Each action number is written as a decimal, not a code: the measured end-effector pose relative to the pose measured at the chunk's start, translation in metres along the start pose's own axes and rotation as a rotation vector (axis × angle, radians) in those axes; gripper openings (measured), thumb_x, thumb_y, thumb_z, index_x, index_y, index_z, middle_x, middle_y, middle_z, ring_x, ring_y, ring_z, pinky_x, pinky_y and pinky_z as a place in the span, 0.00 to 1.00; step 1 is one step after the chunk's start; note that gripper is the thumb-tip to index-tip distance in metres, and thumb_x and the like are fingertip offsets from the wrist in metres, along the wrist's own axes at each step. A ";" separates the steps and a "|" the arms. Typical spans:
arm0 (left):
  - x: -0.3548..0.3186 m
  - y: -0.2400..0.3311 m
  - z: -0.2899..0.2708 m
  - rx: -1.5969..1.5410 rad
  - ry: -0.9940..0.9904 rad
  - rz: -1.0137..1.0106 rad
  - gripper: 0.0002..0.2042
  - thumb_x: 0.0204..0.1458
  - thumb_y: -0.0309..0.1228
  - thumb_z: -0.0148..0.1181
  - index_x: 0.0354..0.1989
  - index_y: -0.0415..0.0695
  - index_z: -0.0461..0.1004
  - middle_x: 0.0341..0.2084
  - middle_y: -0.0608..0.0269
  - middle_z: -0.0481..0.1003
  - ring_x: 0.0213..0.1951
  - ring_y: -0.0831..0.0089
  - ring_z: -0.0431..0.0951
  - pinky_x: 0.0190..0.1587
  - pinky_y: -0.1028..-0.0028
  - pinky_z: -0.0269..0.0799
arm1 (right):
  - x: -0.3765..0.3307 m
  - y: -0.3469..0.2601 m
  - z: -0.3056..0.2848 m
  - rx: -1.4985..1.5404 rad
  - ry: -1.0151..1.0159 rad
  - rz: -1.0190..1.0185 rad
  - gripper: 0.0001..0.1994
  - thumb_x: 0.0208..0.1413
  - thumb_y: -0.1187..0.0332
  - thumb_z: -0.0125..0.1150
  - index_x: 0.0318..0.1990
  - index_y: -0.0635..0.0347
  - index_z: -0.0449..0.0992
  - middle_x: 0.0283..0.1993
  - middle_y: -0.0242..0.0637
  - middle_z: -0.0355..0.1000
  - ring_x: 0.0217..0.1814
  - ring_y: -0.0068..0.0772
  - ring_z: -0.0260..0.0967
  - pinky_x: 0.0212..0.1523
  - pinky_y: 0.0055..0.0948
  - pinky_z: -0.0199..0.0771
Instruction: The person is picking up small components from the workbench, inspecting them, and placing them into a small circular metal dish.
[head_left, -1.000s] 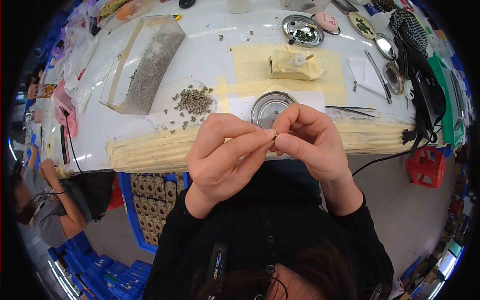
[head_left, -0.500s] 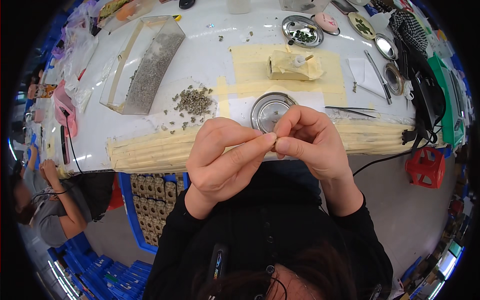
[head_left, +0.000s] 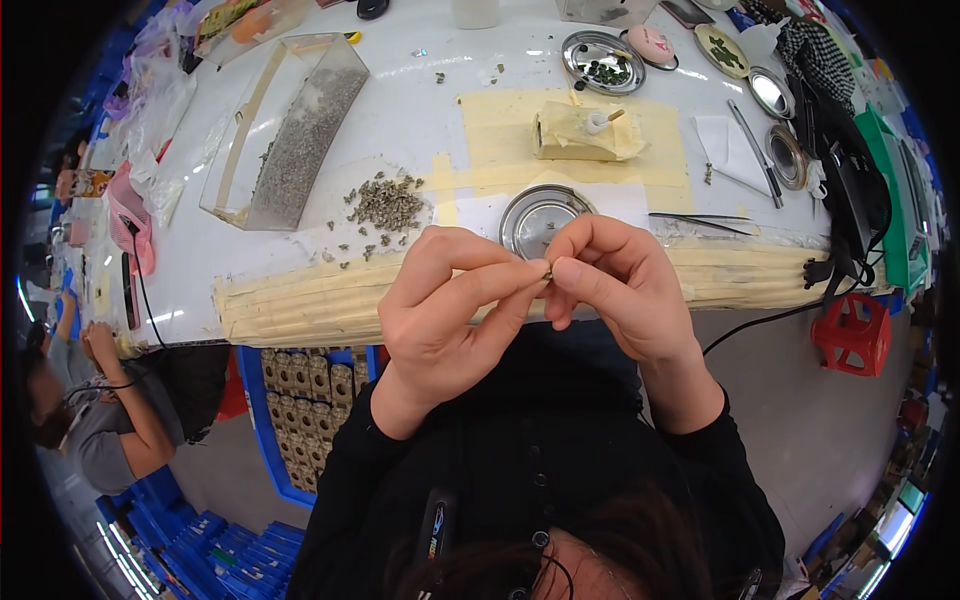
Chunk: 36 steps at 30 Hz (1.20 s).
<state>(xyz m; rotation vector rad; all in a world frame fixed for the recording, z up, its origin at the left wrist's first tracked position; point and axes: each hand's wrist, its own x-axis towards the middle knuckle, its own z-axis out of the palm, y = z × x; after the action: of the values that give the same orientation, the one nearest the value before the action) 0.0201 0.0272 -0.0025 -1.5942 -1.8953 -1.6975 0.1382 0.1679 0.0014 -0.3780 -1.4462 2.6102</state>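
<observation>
I pinch a tiny part (head_left: pixel 548 272), too small to identify, between the thumb and forefinger of both my left hand (head_left: pixel 450 315) and right hand (head_left: pixel 615 285), raised above the round dish (head_left: pixel 540 215) so any bits probably drop there.

A clear box (head_left: pixel 285 130) of grey bits lies near the table's (head_left: pixel 420 110) left end. A red stool (head_left: pixel 853 333) stands on the floor by its right corner. Tweezers (head_left: pixel 700 219) lie near the front edge.
</observation>
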 end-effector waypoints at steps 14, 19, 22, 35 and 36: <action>0.000 0.003 0.005 0.203 0.024 0.056 0.14 0.34 0.14 0.67 0.32 0.40 0.79 0.25 0.63 0.74 0.27 0.69 0.73 0.28 0.73 0.67 | 0.001 0.012 0.005 -0.798 0.150 -0.629 0.04 0.57 0.77 0.58 0.38 0.68 0.72 0.34 0.34 0.75 0.35 0.21 0.75 0.38 0.20 0.76; -0.002 -0.006 0.001 -0.042 -0.007 0.034 0.13 0.35 0.15 0.67 0.33 0.40 0.80 0.27 0.64 0.75 0.28 0.70 0.74 0.29 0.74 0.67 | 0.000 0.005 0.000 0.060 -0.012 -0.071 0.05 0.58 0.75 0.59 0.39 0.67 0.73 0.36 0.36 0.75 0.38 0.23 0.75 0.41 0.22 0.78; -0.002 -0.008 0.001 -0.203 -0.029 -0.016 0.12 0.37 0.15 0.68 0.33 0.41 0.81 0.28 0.64 0.75 0.29 0.72 0.74 0.31 0.75 0.69 | -0.001 0.000 -0.001 0.082 -0.063 0.018 0.06 0.60 0.72 0.58 0.40 0.67 0.73 0.35 0.37 0.75 0.38 0.24 0.76 0.42 0.23 0.78; -0.001 0.001 0.007 0.108 0.047 0.067 0.14 0.33 0.14 0.68 0.32 0.40 0.80 0.25 0.65 0.74 0.28 0.69 0.74 0.28 0.73 0.67 | -0.004 0.013 0.011 -0.104 0.074 -0.293 0.06 0.58 0.76 0.59 0.40 0.67 0.70 0.38 0.36 0.74 0.39 0.22 0.75 0.43 0.22 0.77; 0.000 0.002 0.007 0.127 0.046 0.068 0.14 0.33 0.14 0.68 0.32 0.40 0.80 0.25 0.65 0.74 0.28 0.69 0.74 0.28 0.73 0.67 | -0.005 0.014 0.010 -0.254 0.082 -0.368 0.06 0.58 0.77 0.59 0.40 0.67 0.70 0.38 0.36 0.74 0.39 0.22 0.75 0.43 0.22 0.77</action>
<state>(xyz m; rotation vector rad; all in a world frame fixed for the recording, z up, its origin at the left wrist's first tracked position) 0.0251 0.0316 -0.0038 -1.5404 -1.8640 -1.5411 0.1398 0.1515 -0.0044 -0.2154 -1.6435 2.1105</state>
